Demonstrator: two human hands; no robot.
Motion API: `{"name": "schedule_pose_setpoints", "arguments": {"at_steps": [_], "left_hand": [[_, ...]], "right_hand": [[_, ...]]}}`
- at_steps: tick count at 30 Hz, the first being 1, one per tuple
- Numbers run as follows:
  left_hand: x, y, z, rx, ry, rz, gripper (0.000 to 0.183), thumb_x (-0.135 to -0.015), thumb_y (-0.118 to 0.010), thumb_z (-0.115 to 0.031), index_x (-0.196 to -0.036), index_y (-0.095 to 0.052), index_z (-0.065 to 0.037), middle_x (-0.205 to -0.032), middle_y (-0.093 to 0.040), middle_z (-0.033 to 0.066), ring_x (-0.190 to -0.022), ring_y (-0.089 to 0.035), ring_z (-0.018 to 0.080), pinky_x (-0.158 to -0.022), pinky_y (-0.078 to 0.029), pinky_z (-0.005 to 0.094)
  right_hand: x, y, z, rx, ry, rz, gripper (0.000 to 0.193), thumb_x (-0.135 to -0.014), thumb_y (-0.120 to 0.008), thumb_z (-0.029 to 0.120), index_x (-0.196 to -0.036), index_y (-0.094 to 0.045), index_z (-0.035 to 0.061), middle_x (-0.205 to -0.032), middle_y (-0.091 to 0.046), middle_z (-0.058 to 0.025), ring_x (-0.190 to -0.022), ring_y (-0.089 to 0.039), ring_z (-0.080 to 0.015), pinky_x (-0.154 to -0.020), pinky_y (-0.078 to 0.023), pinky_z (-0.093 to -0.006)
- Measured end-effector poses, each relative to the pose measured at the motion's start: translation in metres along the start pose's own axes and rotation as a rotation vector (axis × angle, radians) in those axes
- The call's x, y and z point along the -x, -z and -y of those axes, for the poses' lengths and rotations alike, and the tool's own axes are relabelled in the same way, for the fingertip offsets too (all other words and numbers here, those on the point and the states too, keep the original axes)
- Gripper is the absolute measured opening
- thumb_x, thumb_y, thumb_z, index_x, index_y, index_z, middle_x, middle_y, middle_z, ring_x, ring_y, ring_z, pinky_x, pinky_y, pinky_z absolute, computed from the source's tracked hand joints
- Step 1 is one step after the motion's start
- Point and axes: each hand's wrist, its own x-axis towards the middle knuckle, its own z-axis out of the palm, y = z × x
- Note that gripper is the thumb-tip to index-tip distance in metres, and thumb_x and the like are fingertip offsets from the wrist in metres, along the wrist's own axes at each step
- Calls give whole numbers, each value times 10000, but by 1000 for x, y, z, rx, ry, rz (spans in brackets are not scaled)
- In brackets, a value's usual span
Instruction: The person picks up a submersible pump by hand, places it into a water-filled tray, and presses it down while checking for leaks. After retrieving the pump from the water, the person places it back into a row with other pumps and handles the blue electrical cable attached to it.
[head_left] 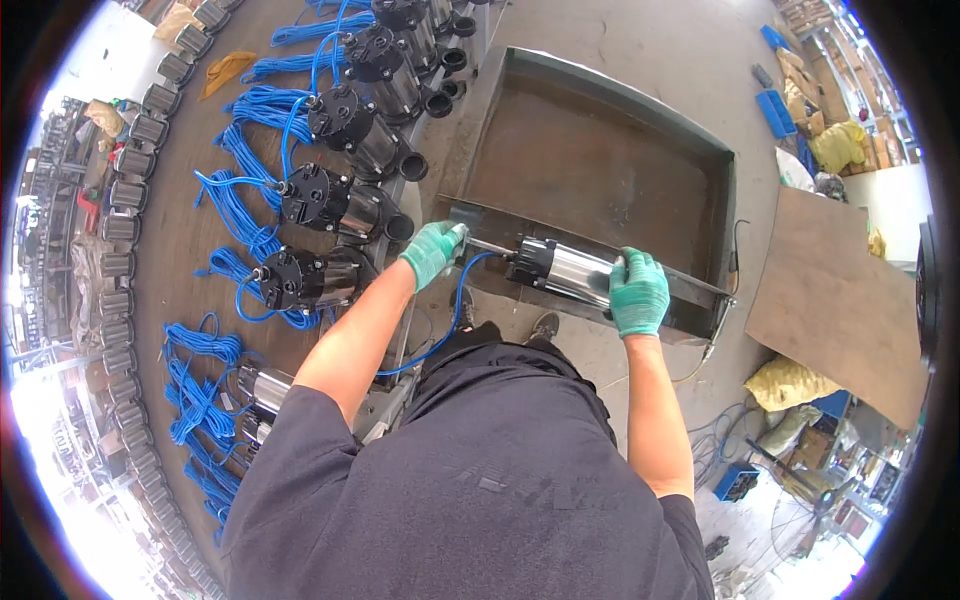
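Observation:
A silver cylindrical motor (578,272) with a black end lies across the near edge of a metal tray. My right hand (638,293), in a green glove, is wrapped round its right end. A thin metal rod (490,246) reaches from the black end to my left hand (436,253), also gloved in green. The left fingers are closed round the rod's far end; what part of it they cover is hidden. A blue cable (462,290) leaves the black end, curves below my left hand and runs toward the bench on the left.
The shallow metal tray (600,150) stands in front of me. On the left bench (185,230) several black-and-silver pumps (325,197) stand in a row with coiled blue cables (245,235). Steel cylinders (120,265) line its far edge. A brown sheet (825,290) lies at the right.

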Motion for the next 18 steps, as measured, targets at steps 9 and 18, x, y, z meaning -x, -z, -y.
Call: {"name": "schedule_pose_setpoints", "arguments": {"at_steps": [9,18], "left_hand": [[7,19,-11,120,36,346,401,-1005,-657,-276,-1321,-572,-45,-951,-667,41,-785,-622,125,-684,-522,306],[-7,4,8,-71,-196,279,351,-986,-674,-202,-1292,-636,-34,-1063,-687,19,-914,-630,110,-802,-540,267]], "right_hand": [[0,-1,-2,14,7,-10,164,-914,-632,188,-1003,-706,72,-932,-698,-132,-881,-649,-338,-804,-522,-447],[-1,-3,0,25,22,-21,158,-904,-634,186,-987,-705,71,-910,-694,-135,-867,-650,-343,-794,-524,-450]]}}
